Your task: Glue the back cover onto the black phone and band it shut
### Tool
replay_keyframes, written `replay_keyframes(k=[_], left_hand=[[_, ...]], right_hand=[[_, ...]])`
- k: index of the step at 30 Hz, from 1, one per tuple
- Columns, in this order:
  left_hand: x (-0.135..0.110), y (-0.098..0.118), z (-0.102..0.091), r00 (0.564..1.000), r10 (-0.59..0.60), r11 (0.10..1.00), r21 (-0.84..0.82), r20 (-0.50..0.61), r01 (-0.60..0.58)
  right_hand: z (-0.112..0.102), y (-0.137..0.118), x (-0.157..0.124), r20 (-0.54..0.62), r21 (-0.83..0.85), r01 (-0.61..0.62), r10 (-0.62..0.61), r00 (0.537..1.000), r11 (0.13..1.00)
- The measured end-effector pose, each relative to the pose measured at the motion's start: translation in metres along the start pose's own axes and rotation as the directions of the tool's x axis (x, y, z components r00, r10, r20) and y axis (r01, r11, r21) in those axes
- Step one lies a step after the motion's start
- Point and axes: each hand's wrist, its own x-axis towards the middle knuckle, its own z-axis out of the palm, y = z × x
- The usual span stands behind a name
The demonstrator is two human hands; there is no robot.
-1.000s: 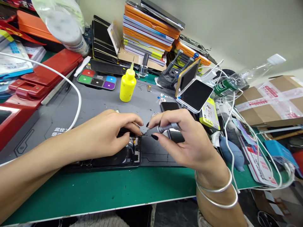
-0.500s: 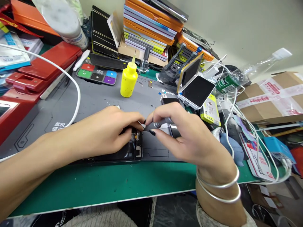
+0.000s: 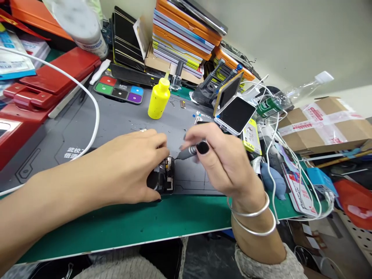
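An opened black phone point(image 3: 170, 178) lies on the grey work mat, with small inner parts showing at its right end. Across it rests my left hand point(image 3: 136, 164), thumb at the near edge and fingers curled at the far edge, gripping it and hiding most of its body. My right hand point(image 3: 223, 161) pinches a dark grey screwdriver point(image 3: 186, 153) between thumb and fingers. The screwdriver's tip points left at the phone's far right corner; whether it touches is too small to tell. Silver bangles circle the right wrist.
A yellow dropper bottle point(image 3: 159, 99) stands behind the hands. At left are a red device point(image 3: 58, 73) and a white cable point(image 3: 94, 112). A small-screen device point(image 3: 237, 114), loose cables and a plastic bottle point(image 3: 279, 102) crowd the right. Stacked boxes point(image 3: 186, 35) line the back.
My left thumb has moved from the phone's top to its near edge, uncovering more of the phone. My right hand has changed its hold on the screwdriver, which now shows more clearly.
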Motion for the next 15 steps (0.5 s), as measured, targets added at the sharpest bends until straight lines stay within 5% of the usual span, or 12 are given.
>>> replay_keyframes(k=[15], left_hand=[[0.0010,0.0096,-0.0079,0.998,-0.018,0.998,0.066,0.053,0.015]], right_hand=[[-0.0002,-0.0011,-0.0033,-0.012,-0.044,0.016,-0.017,1.000,0.999]])
